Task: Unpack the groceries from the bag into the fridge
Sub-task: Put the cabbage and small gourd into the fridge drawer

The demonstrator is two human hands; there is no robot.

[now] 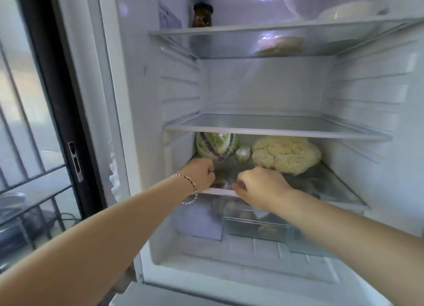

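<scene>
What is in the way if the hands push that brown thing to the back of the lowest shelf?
Nothing sits between the left hand, the right hand and the blurry brownish item; both seem to pinch it. Behind it, the wrapped cabbage, a small green vegetable and the cauliflower stand along the back of the shelf.

Middle shelf [275, 131] free; cabbage [215, 145], cauliflower [286, 154] block lower shelf [339, 186] rear.
</scene>
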